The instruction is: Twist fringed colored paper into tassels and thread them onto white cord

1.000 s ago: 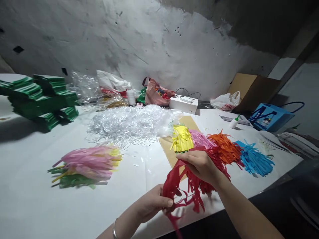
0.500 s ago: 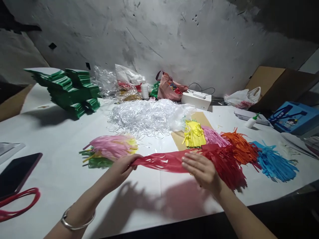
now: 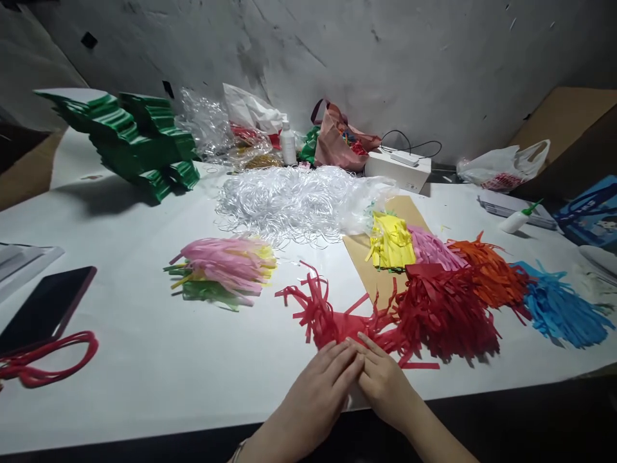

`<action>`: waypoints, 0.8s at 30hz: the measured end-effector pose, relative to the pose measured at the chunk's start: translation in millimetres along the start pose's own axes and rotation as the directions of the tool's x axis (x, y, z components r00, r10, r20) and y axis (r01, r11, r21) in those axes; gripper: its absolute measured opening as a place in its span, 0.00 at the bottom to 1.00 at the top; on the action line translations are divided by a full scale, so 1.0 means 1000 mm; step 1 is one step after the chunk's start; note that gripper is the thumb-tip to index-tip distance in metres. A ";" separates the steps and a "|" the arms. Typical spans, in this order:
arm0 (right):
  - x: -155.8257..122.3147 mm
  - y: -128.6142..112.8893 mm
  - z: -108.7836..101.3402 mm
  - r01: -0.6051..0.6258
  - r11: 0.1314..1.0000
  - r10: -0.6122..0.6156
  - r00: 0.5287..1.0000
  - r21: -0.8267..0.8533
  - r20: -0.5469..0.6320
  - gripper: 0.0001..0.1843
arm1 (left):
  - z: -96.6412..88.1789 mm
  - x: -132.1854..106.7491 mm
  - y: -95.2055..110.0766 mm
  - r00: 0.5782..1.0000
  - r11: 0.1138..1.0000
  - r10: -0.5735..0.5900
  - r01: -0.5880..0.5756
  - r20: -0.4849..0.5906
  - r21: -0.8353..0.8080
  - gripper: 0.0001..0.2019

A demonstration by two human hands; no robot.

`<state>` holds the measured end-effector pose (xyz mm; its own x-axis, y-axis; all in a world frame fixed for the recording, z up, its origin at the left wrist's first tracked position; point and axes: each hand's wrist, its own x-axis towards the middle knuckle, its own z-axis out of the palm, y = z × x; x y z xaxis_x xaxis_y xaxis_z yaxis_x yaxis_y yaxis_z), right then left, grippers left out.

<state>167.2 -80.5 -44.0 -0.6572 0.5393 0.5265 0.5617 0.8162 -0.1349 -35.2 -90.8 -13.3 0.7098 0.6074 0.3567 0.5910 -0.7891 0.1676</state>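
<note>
Both hands are laid flat, side by side, at the near edge of a white table point(image 3: 144, 360). The left hand point(image 3: 315, 392) and the right hand point(image 3: 380, 379) are pressed palm down, fingers stretched out and touching each other, onto a red fringed paper piece point(image 3: 328, 318). Nothing is gripped; the paper is only held down under the fingertips. The red piece is spread on the table just beyond the fingers, with its cut strips fanned out to the left and away from the person.

Just to the right of it, a pile of red fringed paper point(image 3: 446, 308) is seen, touching the piece. Further right, an orange fringe pile point(image 3: 489, 273) and a blue fringe pile point(image 3: 562, 308) are lined up. Behind the red pile, a yellow fringe pile point(image 3: 390, 241) and a pink fringe pile point(image 3: 429, 247) are rested on a brown cardboard sheet point(image 3: 361, 257).

To the left of the hands, well apart, a bundle of pink, yellow and green strips point(image 3: 224, 267) is laid. A heap of clear plastic strands point(image 3: 289, 202) is found behind it. Stacked green paper point(image 3: 130, 138) is placed at the far left. A dark phone point(image 3: 45, 308) and a red cord point(image 3: 45, 360) are seen at the near left edge. A small glue bottle point(image 3: 518, 218) lies at the far right.
</note>
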 end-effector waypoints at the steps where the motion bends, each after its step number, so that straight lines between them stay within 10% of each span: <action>1: -0.003 -0.001 -0.003 -0.014 1.000 0.014 1.000 0.005 0.001 0.18 | 0.007 0.007 0.000 1.000 1.000 -0.002 0.002 0.001 -0.001 0.25; 7: -0.019 0.000 -0.018 -0.005 0.996 0.011 0.998 -0.084 0.067 0.22 | 0.013 0.011 -0.028 0.999 0.997 -0.033 0.030 0.041 0.076 0.05; 19: -0.006 0.010 -0.022 -0.202 0.955 0.207 0.978 0.217 -0.001 0.13 | 0.005 -0.007 -0.030 0.962 0.964 -0.261 0.256 -0.081 -0.075 0.09; 24: 0.008 0.009 -0.016 -0.442 0.860 0.473 0.878 0.253 -0.075 0.12 | -0.002 0.015 -0.034 0.931 0.924 -0.365 0.359 -0.024 -0.132 0.12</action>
<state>175.6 -72.2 -27.6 -0.2735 0.8442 0.4609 0.6466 0.5162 -0.5617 -45.3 -55.6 -12.0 0.4360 0.8511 0.2925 0.7501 -0.5233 0.4043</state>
